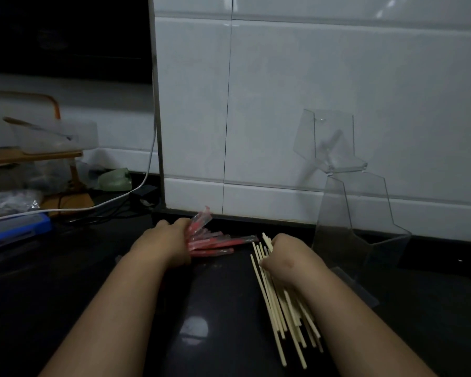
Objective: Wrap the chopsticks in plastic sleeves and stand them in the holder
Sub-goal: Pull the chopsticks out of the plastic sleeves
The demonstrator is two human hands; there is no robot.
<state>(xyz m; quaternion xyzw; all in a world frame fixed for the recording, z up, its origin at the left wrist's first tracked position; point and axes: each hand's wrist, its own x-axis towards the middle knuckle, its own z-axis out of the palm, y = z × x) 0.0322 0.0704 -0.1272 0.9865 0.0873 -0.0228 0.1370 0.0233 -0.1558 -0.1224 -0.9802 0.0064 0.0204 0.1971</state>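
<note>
A pile of pale wooden chopsticks [279, 319] lies on the dark counter at centre right. My right hand [286, 254] rests on the pile's far end, fingers closed around a chopstick whose tip sticks up. A fan of red plastic sleeves [220, 242] lies near the wall. My left hand [165, 240] presses on their left end, and one sleeve [201, 219] rises from its fingers. A clear plastic holder [356, 213] stands at the right against the tiled wall, with nothing visible inside.
A white cable [98, 204] runs across the counter at the left, past a blue flat device [17, 227]. A wooden rack with clear containers [38, 148], plastic bags and a green bottle [114, 180] crowd the far left. White tiled wall [283, 104] stands close behind.
</note>
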